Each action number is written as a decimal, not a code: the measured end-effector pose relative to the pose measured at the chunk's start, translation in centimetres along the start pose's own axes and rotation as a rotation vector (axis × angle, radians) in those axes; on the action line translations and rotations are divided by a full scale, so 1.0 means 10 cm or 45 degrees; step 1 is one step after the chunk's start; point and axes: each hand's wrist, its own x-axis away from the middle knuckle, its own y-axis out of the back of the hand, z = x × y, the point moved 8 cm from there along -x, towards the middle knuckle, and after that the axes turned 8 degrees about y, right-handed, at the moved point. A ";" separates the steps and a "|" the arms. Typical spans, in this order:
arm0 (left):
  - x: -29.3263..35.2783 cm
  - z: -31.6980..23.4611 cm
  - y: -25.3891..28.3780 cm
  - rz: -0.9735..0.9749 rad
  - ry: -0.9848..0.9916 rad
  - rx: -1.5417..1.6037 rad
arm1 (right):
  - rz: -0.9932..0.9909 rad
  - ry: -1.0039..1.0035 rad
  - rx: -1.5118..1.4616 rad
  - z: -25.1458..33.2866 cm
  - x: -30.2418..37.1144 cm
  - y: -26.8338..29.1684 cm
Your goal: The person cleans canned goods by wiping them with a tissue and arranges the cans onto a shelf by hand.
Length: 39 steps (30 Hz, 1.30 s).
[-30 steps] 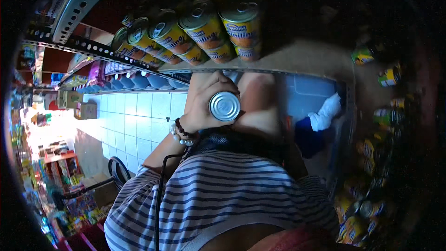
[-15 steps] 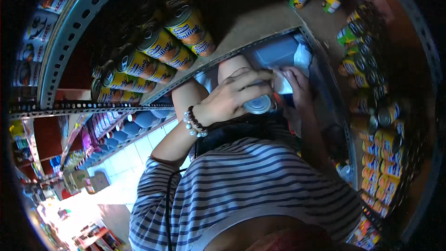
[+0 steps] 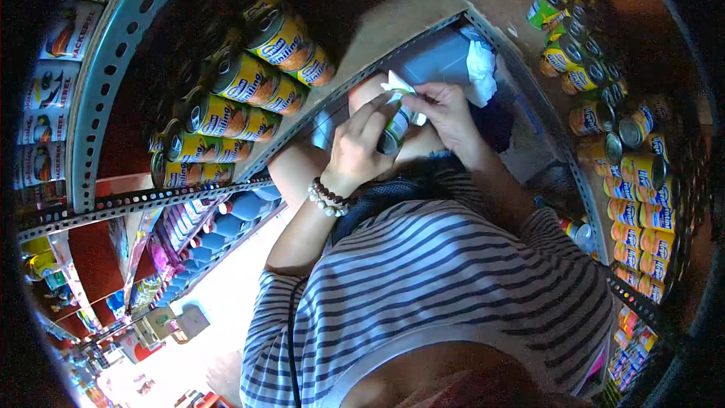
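A small can, tilted, its green-and-white label partly covered and its print too small to be read, is clasped by the wrapped fingers of the left hand, while a white cloth at the can's far end is pinched by the right hand. To the left of the can, yellow cans printed with bold lettering are stacked on a shelf; farther left, pale packages are marked with dark lettering, and well to its right more yellow-labelled cans are stacked.
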 end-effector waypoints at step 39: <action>1.58 1.29 0.45 -0.549 1.167 1.011 | 0.317 0.728 0.815 0.14 -1.51 -0.33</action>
